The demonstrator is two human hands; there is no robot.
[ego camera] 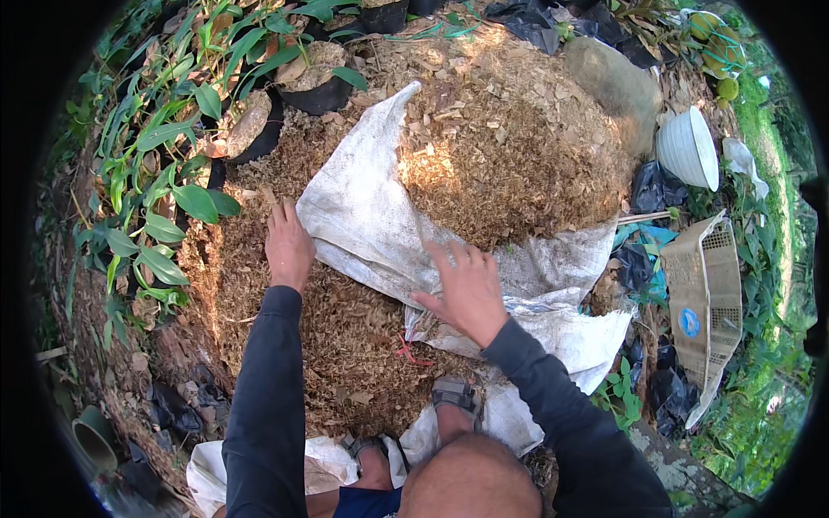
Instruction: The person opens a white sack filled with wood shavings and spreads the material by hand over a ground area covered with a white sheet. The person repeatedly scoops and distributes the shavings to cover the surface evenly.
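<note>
A white woven sack (372, 175) lies spread over a heap of brown plant mulch (518, 162), one corner pointing up and away. My left hand (289, 249) is at the sack's left edge, fingers stretched toward the mulch; its thumb is hidden, so a grip cannot be made out. Over the sack's middle, my right hand (466, 288) has its fingers spread and nothing in them. Whether its fingertips press on the cloth is unclear. Red string (411, 353) lies by the sack's near edge, beside more loose mulch (356, 382).
Leafy potted plants (162, 201) crowd the left, with black grow bags (317, 94) behind. To the right are a large stone (612, 90), a white bucket (690, 149) and a tipped plastic crate (703, 311). My sandalled foot (456, 398) stands close to the sack.
</note>
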